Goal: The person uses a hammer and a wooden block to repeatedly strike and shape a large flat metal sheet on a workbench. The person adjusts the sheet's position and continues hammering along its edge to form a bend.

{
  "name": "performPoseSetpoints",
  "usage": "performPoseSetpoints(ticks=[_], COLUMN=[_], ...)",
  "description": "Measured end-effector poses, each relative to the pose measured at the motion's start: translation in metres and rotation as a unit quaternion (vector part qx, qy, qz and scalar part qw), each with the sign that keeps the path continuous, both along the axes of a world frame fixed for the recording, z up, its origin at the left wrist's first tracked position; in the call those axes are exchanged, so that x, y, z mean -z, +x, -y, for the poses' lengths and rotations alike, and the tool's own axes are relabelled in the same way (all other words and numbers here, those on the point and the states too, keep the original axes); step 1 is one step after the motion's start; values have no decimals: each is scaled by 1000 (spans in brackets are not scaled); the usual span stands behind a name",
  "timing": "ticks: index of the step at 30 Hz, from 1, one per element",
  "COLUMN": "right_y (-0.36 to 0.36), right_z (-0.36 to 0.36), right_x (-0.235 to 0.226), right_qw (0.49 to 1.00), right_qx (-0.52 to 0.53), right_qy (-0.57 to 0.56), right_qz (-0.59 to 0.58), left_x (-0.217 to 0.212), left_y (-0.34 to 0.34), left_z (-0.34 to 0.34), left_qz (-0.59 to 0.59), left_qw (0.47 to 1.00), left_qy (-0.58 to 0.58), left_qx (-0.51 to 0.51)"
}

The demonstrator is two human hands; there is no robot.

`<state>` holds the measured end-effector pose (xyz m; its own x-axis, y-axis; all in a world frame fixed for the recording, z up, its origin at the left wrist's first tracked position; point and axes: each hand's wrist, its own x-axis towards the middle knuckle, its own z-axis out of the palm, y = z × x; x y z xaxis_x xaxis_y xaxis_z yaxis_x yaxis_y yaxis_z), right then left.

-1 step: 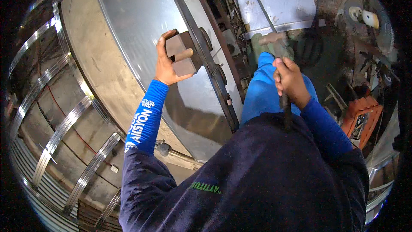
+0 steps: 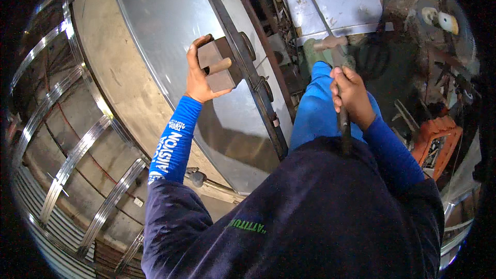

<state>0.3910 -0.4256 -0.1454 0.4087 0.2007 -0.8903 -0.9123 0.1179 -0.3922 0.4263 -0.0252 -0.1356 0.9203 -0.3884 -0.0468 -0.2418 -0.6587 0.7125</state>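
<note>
My left hand [image 2: 199,83] is closed around a brown-grey rectangular block [image 2: 222,80], thumb on the near side and fingers at the far side. A short round wooden stick [image 2: 219,65] juts from the block; how the two join is hidden. The block is over a shiny metal sheet [image 2: 170,26], beside a long dark metal bar [image 2: 238,51]. At the right, my right hand [image 2: 353,95] grips a hammer [image 2: 330,44] by its handle, which runs down past my fist towards my shirt. The hammer head is up above the hand, apart from the block.
Two dark curved handles [image 2: 248,46] sit along the bar. Another pale sheet [image 2: 330,0] lies at the far right. An orange plastic crate [image 2: 439,137], scrap pieces and a white-and-yellow roll [image 2: 447,22] are on the right; shiny metal channels [image 2: 82,147] line the left.
The hammer head has shifted slightly, and my right hand has moved a little. My left hand keeps the block in nearly the same place.
</note>
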Motion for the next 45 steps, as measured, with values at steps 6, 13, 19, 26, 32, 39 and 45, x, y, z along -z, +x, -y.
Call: performPoseSetpoints(ticks=[6, 13, 19, 26, 32, 39, 45], right_y=[-21, -25, -25, -22, -19, -16, -31], right_z=[-72, -102, -93, -102, -102, -83, -129], right_x=[28, -4, 32, 21, 22, 21, 11], right_qw=[959, 966, 925, 983, 957, 978, 983], right_qx=[250, 88, 376, 86, 266, 141, 69], right_qy=[126, 232, 59, 159, 112, 151, 128], right_qz=[-45, -67, -24, 18, 16, -11, 111], left_x=[16, 33, 29, 20, 15, 28, 25], left_y=[12, 4, -2, 1, 6, -1, 4], left_z=[0, -5, -6, 2, 7, -3, -5], left_qz=[24, 17, -13, -47, -47, -32, -11], left_qw=[999, 999, 998, 998, 998, 996, 999], left_qy=[-13, -46, -55, -45, -31, -85, -40], left_qx=[32, 14, 16, 18, 31, 12, 21])
